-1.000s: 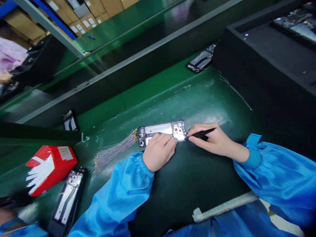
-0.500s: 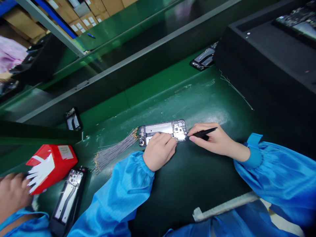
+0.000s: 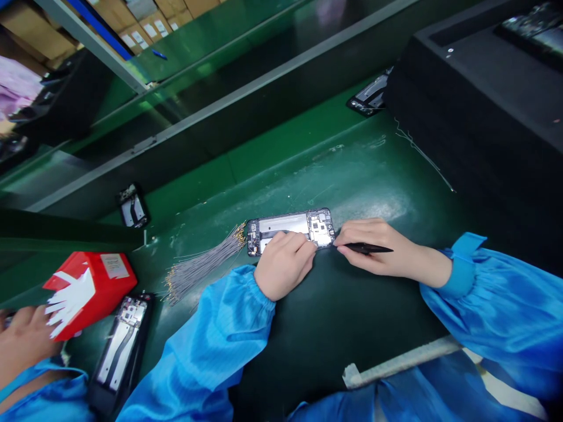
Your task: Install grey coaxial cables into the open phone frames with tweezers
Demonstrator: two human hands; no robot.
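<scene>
An opened phone (image 3: pixel 284 224) lies on the green bench, its circuit board and silver midsection exposed. My left hand (image 3: pixel 285 264) has its fingers curled over the near long edge, gripping the phone and covering part of it. Pinched in my right hand (image 3: pixel 378 246) is a slim black tool (image 3: pixel 372 248) with a pointed back end; I cannot tell whether it is tweezers or a pry stick. The fingertips of that hand are beside the phone's right end, and the tool's working tip is hidden there. A bundle of thin grey cables (image 3: pixel 204 264) with gold-coloured ends lies against the phone's left end.
A red box (image 3: pixel 103 293) with white strips stands at left, beside another person's hand (image 3: pixel 29 334). Other opened phones lie near it (image 3: pixel 121 346), by the back ledge (image 3: pixel 133 206) and at the back right (image 3: pixel 369 97). A large black tray (image 3: pixel 475 99) occupies the right; loose wires lie alongside.
My right hand has turned slightly, so the black tool's back end tips lower. The left hand still rests on the phone. The whole view has shifted a little.
</scene>
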